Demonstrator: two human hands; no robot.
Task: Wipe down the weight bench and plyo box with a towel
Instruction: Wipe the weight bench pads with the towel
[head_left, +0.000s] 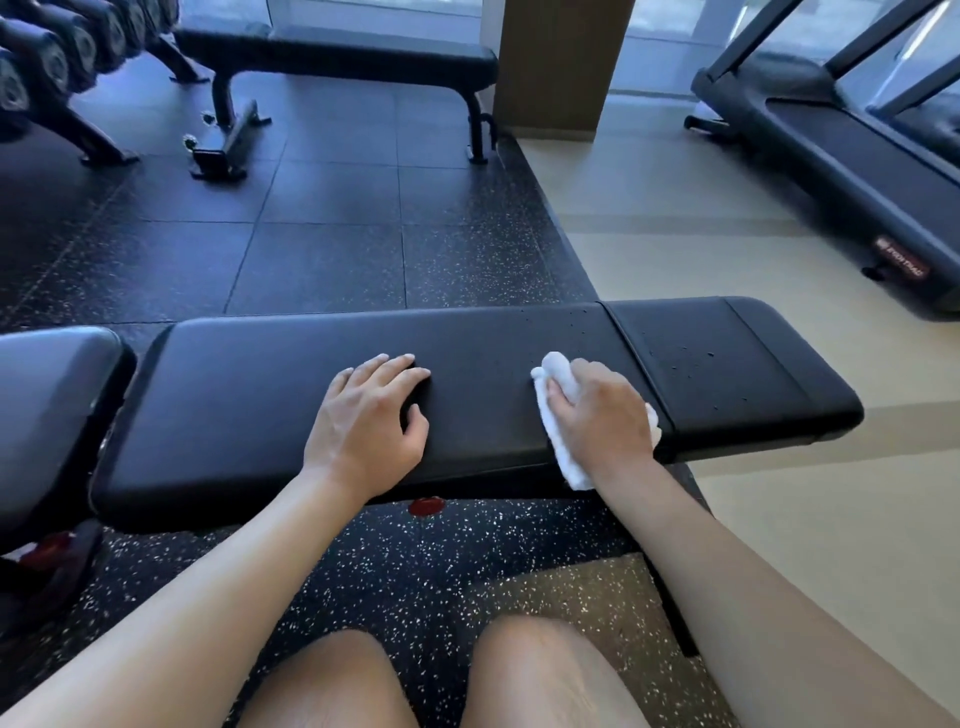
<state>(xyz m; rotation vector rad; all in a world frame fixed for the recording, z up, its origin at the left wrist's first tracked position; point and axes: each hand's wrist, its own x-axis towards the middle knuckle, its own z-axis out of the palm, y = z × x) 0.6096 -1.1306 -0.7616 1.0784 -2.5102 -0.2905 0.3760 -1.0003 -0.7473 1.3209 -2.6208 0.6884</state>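
A: In the head view, directly in front of our knees, the weight bench (467, 395) lies crosswise, its long axis running left to right. We see no plyo box here.

B: Hands?

A: Our left hand (371, 415) rests flat on the middle of the main pad, fingers spread and straight, holding nothing; we judge it is bracing. Our right hand (597, 410) grips the white towel (558, 410), fingers curled over the bunched cloth and pressing it onto the pad. The towel's tail hangs over the near edge.

B: Where does the unwiped part lie?

A: Droplets (696, 358) show on the shorter seat pad (737, 369), to the right of the towel and just past the seam (636, 358) between the pads. A few more dot the main pad's far right corner. The surface left of the towel looks dry, though the glare leaves us unsure.

B: So which hand serves?

A: The right, we judge. It is nearer, and the wet patch lies along the bench's long axis, so the stroke should run rightward over the seam.

B: Surroundings?

A: A second bench (337, 52) and a dumbbell rack (62, 67) stand far left; a treadmill (841, 140) far right.
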